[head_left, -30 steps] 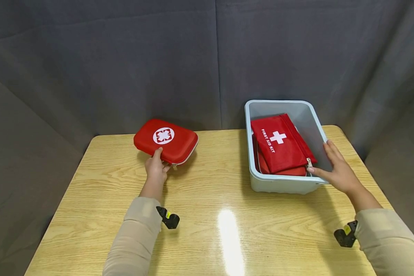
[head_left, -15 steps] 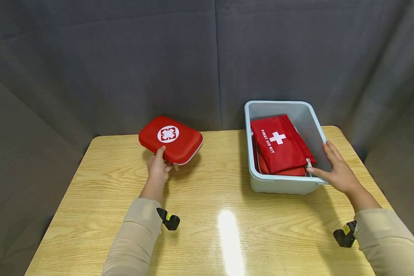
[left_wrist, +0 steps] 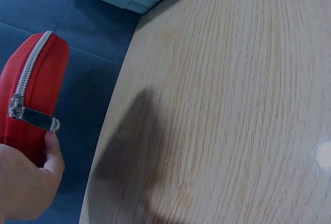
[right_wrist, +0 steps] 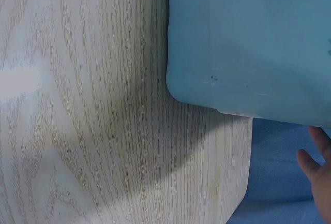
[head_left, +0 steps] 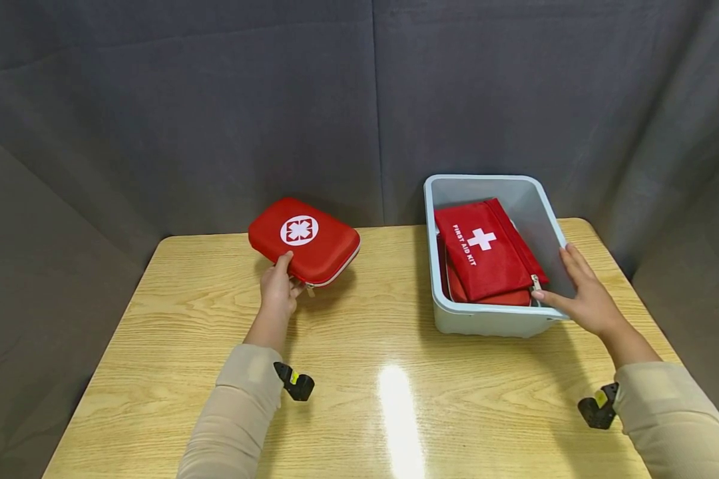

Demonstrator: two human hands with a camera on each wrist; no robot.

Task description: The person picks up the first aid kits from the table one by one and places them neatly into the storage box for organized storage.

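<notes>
My left hand grips a red hard-shell first aid case by its near edge, thumb on top and fingers beneath. The case has a white round emblem and is tilted over the far left of the table, its shadow below. In the left wrist view its silver zipper and dangling pull show beside the fingers. My right hand holds the near right corner of a light blue-grey plastic bin, thumb over the rim and fingers along the right side. In the right wrist view fingertips show at its outer wall.
Inside the bin lies a flat red first aid pouch with a white cross, on top of another red case. The wooden table ends at a dark grey curtain behind. Each sleeve carries a black wrist camera.
My left hand has moved slightly right and away with the red case, which lifts a little. My right hand and the bin stay almost still.
</notes>
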